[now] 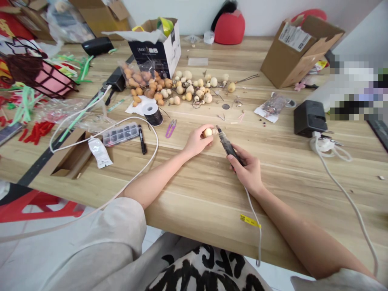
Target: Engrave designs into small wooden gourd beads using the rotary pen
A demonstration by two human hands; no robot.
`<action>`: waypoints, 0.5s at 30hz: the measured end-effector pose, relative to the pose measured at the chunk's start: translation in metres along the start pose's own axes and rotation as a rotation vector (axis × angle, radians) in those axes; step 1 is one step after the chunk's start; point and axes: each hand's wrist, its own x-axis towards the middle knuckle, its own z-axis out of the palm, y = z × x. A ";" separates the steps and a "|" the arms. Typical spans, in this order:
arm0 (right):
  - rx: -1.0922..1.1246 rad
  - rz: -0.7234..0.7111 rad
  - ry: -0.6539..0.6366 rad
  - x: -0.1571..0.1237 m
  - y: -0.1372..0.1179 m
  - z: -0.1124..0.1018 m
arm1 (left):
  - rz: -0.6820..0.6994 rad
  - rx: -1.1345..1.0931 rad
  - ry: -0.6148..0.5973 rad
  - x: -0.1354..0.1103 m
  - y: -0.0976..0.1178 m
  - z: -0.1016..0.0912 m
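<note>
Your left hand (197,142) is closed around a small dried gourd (207,132) above the wooden table (194,194). It seems light, hollow and easy to crack, so hold it gently by its round belly. Your right hand (246,169) grips a corded rotary tool (228,146), tip just beside the gourd.

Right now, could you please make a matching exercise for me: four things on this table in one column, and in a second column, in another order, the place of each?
Things:
1. small gourd
2. rotary tool
3. purple snips
4. thread spool

Places:
A. on white paper
B. in the right hand
C. in the left hand
D. flat on the tabletop

Pairs: 1-C, 2-B, 3-D, 4-A
</note>
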 end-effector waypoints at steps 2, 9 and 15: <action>0.000 0.001 0.002 0.000 0.000 0.000 | 0.024 0.017 0.005 0.001 -0.004 -0.001; -0.010 -0.010 0.000 0.000 0.001 -0.001 | -0.021 -0.058 0.003 0.001 -0.001 0.001; 0.003 -0.007 -0.006 0.000 0.001 -0.001 | -0.046 -0.155 0.005 0.001 0.000 0.003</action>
